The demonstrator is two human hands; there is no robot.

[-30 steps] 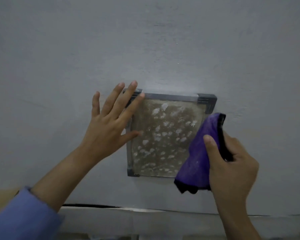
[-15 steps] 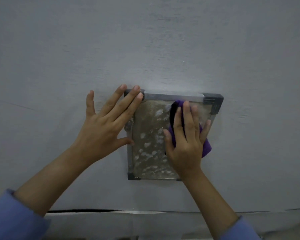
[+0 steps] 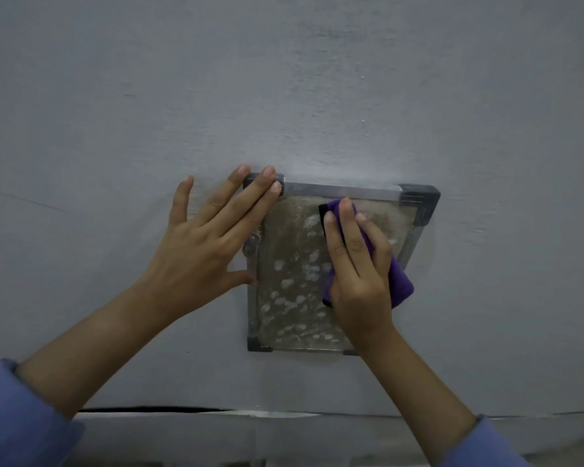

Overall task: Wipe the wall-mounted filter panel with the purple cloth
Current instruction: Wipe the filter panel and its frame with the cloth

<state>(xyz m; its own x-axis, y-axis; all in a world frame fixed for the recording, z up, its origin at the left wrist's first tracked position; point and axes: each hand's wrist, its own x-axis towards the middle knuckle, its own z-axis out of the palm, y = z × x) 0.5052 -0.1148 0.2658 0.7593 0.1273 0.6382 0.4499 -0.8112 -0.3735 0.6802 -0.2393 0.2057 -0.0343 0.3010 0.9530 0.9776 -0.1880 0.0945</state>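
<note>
Wall (image 3: 284,79): a grey painted surface is seen across the whole view.
Filter panel (image 3: 290,264): mounted on the wall, framed in metal, long axis vertical; pale blotches are spread over its left and lower parts.
Left hand (image 3: 203,244): laid flat with straight fingers on the panel's upper left frame.
Right hand (image 3: 358,264): flat, nothing gripped; it is the nearer one to the unwiped area, down and left.
Purple cloth (image 3: 400,284): pressed onto the panel's upper right.

Two hands up on the wall: left hand (image 3: 201,254) and right hand (image 3: 359,271). One filter panel (image 3: 290,274), one purple cloth (image 3: 400,286). Two blue sleeves (image 3: 17,423)
</note>
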